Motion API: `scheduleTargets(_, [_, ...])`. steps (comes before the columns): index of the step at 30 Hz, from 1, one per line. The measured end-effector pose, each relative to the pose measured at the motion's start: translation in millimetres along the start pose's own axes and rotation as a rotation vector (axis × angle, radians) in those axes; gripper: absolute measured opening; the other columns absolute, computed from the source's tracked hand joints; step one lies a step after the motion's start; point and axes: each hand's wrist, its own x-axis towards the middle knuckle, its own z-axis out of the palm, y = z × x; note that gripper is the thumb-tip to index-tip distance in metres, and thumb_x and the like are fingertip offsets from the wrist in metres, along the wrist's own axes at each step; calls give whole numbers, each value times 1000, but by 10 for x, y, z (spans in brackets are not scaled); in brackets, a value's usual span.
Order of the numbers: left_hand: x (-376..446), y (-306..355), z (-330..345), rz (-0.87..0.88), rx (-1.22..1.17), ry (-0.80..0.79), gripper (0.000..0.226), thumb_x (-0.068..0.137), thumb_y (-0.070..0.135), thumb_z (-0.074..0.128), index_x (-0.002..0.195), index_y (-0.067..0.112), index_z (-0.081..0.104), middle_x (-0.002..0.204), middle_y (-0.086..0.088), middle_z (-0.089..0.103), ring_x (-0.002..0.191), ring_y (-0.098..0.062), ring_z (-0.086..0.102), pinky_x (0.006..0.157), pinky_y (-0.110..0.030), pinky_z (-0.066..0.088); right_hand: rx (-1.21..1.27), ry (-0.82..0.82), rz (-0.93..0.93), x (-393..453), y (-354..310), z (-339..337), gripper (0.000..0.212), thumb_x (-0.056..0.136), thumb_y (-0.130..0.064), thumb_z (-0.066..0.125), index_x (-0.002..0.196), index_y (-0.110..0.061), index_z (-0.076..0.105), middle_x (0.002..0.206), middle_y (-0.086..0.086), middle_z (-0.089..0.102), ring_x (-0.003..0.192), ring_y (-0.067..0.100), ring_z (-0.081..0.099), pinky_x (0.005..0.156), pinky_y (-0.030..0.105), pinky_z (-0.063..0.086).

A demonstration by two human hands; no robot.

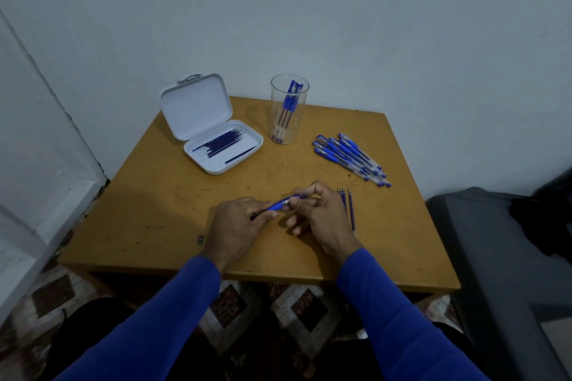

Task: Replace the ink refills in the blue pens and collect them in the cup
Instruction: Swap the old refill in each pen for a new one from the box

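Against a pale wall stands a wooden table (148,204), with a dark seat (495,257) at its 3 o'clock edge and patterned floor (278,312) below at 6 o'clock. Toward 11 o'clock on the tabletop lies a white case (213,164), lid up, with dark refills (221,143) lying in its tray. At 12 o'clock a clear cup (289,108) stands upright just beside the case, with a few capped blue pens inside. At 2 o'clock a pile (351,158) of blue pens lies loose, well apart from the cup. Near the table's middle, both hands meet on one pen (280,204), which tilts up toward 2 o'clock. Curled fingers of the left hand (238,223) grip its lower, darker end, while the right hand (318,213) pinches its upper blue end between thumb and forefinger, with the other fingers loosely bent. Just at 3 o'clock of the right hand, spare refills (351,210) lie side by side on the wood, partly hidden by that hand.
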Motion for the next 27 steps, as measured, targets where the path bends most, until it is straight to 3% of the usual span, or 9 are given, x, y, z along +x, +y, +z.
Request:
scheduleTargets(7, [-3,-19,3,38,29,14,21,88,27,77,107,19,78,82,11,72,72,-3,65,66,-30,57,-27,-18,-2,10,-16,12,11,100,-6,60,109,-2,55,91,20,75,63,24,69,49,30,54])
scheduleTargets(15, [-8,28,4,22,84,-19,20,91,26,73,110,20,76,94,10,72,81,3,63,71,-12,50,-72,0,21,-6,-40,62,22,97,-14,66,113,-10,51,87,19,76,68,30,69,51,32,53])
scheduleTargets(21, [68,11,15,36,104,-39,31,95,33,67,125,26,68,106,16,67,95,3,58,84,-16,48,-81,98,-28,89,-177,87,22,96,-14,68,112,-17,53,84,12,76,70,27,74,54,36,58])
scheduleTargets(27, [338,-64,82,59,199,-90,47,97,36,63,142,26,53,119,19,58,110,-1,44,92,-16,36,-342,267,-244,366,-548,-23,22,97,-20,69,112,-27,55,84,0,69,74,13,71,59,36,62])
